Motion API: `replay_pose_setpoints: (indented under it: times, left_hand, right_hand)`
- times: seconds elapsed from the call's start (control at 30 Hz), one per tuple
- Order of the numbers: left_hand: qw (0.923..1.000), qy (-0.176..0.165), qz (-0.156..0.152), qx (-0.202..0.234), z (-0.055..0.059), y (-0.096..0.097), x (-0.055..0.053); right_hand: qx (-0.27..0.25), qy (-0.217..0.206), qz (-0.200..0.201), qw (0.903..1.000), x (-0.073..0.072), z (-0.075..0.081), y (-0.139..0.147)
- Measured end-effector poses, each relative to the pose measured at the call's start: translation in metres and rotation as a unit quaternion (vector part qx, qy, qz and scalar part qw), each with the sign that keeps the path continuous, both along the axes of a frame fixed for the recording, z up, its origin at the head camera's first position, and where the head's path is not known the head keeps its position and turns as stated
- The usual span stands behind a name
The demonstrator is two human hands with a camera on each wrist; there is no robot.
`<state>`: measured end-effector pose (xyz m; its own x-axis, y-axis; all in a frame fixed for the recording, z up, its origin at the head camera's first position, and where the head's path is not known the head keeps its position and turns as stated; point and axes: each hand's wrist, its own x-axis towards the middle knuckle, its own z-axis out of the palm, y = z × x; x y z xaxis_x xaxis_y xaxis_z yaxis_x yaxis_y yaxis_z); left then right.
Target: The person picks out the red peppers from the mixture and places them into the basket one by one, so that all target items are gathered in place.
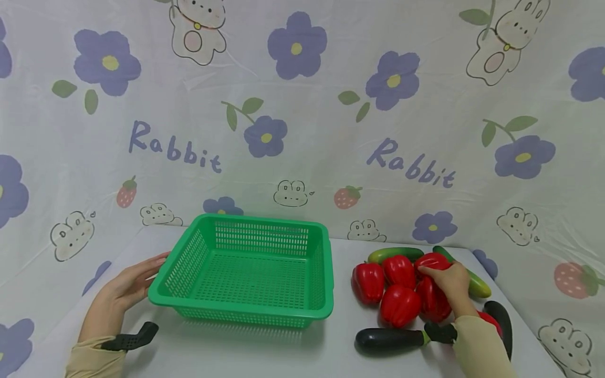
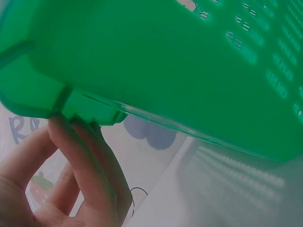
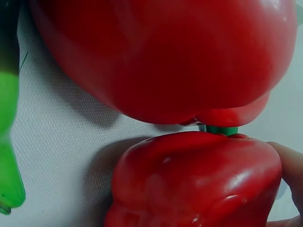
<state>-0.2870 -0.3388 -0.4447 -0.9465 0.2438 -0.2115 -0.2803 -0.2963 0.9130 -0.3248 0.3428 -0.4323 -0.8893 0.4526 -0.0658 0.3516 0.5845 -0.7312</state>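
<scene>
A green plastic basket (image 1: 241,310) with slotted walls stands left of centre on the white table. My left hand (image 1: 129,281) is at its left end, the fingertips touching the outside of the rim in the left wrist view. No finger shows inside the basket. To the right, several red bell peppers (image 1: 400,306) sit close together. My right hand (image 1: 451,283) grips the bell pepper at the back of the cluster (image 1: 432,260), from above. In the right wrist view the thumb presses the side of a bell pepper (image 3: 199,179), with another large one right against it.
Green cucumbers lie behind the peppers, one crosswise (image 1: 396,254) and one slanting at the right (image 1: 479,286). A dark eggplant (image 1: 389,340) lies in front. Another eggplant (image 1: 502,315) and a red pepper (image 1: 491,321) are partly behind the right sleeve. A printed curtain (image 1: 302,100) hangs behind the table.
</scene>
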Motion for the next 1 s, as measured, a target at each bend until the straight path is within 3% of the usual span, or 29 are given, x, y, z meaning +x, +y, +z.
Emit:
replay_pose_setpoints:
  times: [0.5, 1.0]
  left_hand:
    - [1.0, 0.001, -0.001, 0.002, -0.0021, -0.0001, -0.0013]
    - [0.9999, -0.001, 0.002, 0.012, -0.0032, 0.0, -0.0025]
  right_hand:
    - [0.002, 0.003, 0.004, 1.0, -0.0006, -0.0036, 0.0024]
    - [-0.03, 0.01, -0.02, 0.9993, 0.0004, -0.0017, 0.0082]
